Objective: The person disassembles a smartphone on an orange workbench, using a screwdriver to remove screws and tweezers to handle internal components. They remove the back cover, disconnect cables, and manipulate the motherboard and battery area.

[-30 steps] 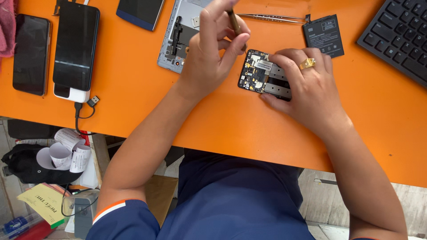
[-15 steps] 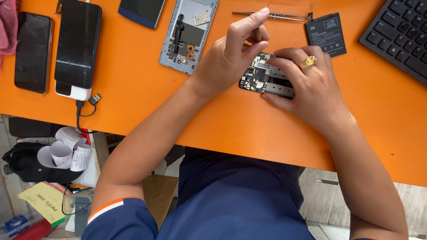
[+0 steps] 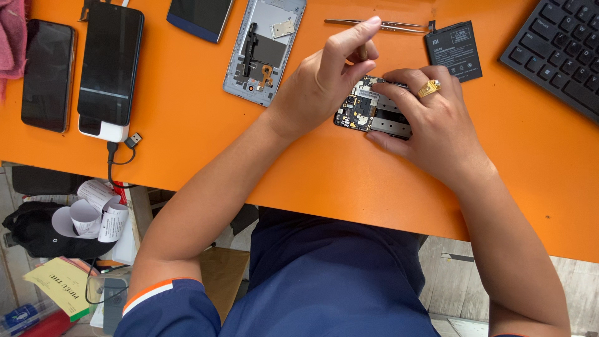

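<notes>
Fingers (image 3: 349, 47) of the left hand (image 3: 318, 87) pinch a small tool above the phone board (image 3: 368, 112), right hand (image 3: 430, 118) pressing it down.

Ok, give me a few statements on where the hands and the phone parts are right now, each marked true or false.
1. The right hand rests on the opened phone, holding it on the orange table. True.
2. The left hand lies flat on the table, away from the phone. False: it is raised over the phone's upper end, pinching a thin tool.
3. The tweezers are held in the right hand. False: they lie on the table beyond both hands.
4. A black battery lies on the table beside the tweezers. True.
5. The grey back housing is stacked on the keyboard. False: it lies on the table, left of the hands.
</notes>
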